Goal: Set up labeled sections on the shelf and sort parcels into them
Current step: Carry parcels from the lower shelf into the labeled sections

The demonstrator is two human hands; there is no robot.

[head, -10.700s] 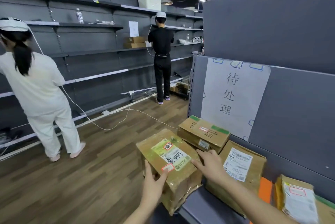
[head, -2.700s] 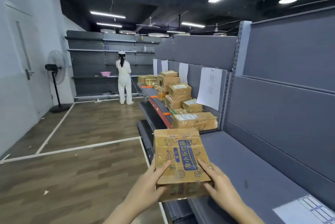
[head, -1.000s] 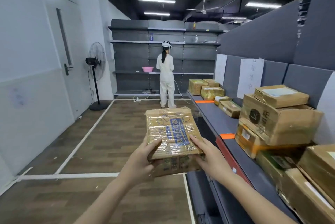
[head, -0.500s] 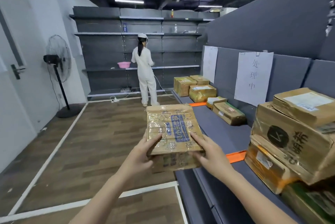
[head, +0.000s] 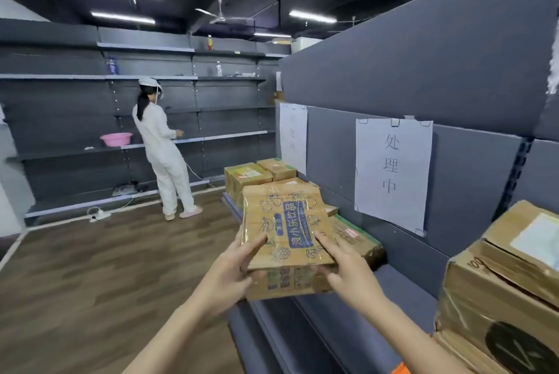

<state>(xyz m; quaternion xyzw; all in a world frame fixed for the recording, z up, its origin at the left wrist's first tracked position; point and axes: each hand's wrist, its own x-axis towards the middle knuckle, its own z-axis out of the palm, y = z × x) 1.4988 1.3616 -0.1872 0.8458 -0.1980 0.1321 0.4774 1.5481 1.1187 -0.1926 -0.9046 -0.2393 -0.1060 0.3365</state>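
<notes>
Both the left hand and right hand grip the taped carton level, seemingly for the shelf section under the near sign.

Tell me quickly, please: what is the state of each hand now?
Left hand: holding the taped cardboard parcel, left side.
Right hand: holding the same parcel, right side.

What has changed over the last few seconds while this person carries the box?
The box has been carried along the shelf toward the section under the paper sign. Unchanged: the left hand and right hand keep the same grip on its near corners.
</notes>
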